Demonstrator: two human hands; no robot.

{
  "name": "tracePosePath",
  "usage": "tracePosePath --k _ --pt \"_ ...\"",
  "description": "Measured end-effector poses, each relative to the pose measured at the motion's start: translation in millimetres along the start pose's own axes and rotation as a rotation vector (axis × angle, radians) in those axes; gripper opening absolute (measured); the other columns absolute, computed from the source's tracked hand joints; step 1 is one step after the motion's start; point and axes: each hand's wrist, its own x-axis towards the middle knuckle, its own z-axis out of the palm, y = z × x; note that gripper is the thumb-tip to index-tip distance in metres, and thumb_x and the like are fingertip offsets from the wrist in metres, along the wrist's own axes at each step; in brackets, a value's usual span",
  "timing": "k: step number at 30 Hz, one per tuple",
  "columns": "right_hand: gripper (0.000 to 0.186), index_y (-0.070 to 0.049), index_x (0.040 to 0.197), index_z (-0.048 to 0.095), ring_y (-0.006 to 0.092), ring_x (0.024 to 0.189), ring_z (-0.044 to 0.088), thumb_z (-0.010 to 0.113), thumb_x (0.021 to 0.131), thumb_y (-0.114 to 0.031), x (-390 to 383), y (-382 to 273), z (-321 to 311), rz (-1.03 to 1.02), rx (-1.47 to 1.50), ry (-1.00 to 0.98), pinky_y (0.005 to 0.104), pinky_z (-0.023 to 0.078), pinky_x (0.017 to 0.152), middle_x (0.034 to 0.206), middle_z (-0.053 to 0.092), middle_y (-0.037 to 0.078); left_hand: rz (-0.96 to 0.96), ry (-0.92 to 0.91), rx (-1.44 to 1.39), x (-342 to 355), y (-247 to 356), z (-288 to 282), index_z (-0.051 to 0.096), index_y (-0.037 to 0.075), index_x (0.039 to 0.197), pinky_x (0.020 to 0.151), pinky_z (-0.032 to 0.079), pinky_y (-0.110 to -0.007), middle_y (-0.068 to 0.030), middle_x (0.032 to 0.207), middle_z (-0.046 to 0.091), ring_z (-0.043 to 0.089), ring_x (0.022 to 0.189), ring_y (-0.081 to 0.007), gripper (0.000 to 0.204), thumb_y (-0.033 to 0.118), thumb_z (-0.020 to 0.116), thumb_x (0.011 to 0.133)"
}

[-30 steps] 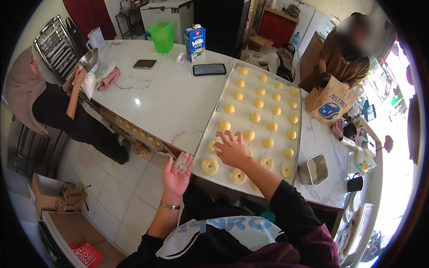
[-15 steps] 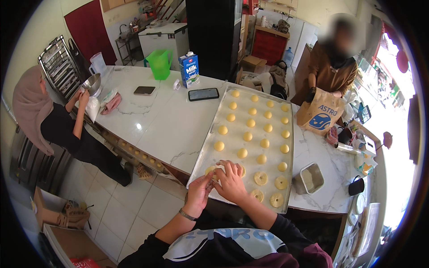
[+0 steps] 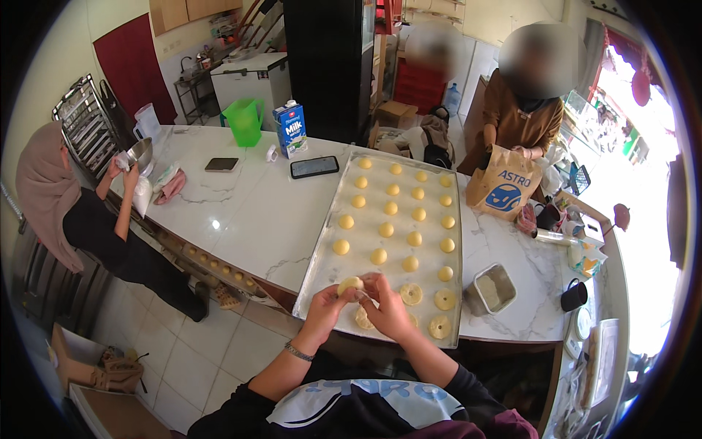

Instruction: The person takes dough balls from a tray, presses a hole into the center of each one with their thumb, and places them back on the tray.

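A pale yellow dough piece (image 3: 350, 284) is pinched between the fingers of both my hands, over the near end of a large metal baking tray (image 3: 310, 293). My left hand (image 3: 326, 306) grips its left side, and my right hand (image 3: 386, 309) closes in from the right. Beneath them another flattened dough piece (image 3: 363, 319) is partly hidden. Just right of my hands, flat dough rings with a center hole (image 3: 411, 294) lie on the tray. Beyond these, round dough balls (image 3: 385, 230) stand in rows up to the far end.
Right of the tray sits a metal container of flour-like powder (image 3: 493, 290). A phone (image 3: 314, 167), milk carton (image 3: 291, 130) and green jug (image 3: 243, 121) stand farther left. One person (image 3: 526, 110) handles a paper bag (image 3: 504, 183); another (image 3: 88, 212) works beside a metal bowl (image 3: 140, 152).
The dough piece now shows more clearly, raised between my fingers, and my hands have shifted slightly. My view has moved a little, so the tray appears farther left and lower.
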Motion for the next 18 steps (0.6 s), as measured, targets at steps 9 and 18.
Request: tracePosePath --k 9,18 --pt "0.028 -0.002 0.106 0.06 0.0215 0.085 0.065 0.063 0.078 -0.002 -7 -4 -8 0.078 0.153 0.148 0.0297 0.051 0.077 0.094 0.064 0.012 0.112 -0.021 -0.116 -10 12 7 0.057 -0.006 0.104 0.082 0.049 -0.025 -0.0104 0.096 0.062 0.06 0.089 -0.0144 0.026 -0.003 0.064 0.08" --pt "0.03 -0.005 0.109 0.062 0.0107 0.081 0.059 0.065 0.079 -0.005 -18 -40 14 0.112 0.093 0.171 0.0243 0.049 0.074 0.093 0.063 0.007 -0.055 -0.13 -0.107 -24 40 -13 0.058 -0.008 0.106 0.068 0.049 -0.021 -0.0094 0.092 0.063 0.061 0.078 -0.0125 0.028 -0.001 0.066 0.079"
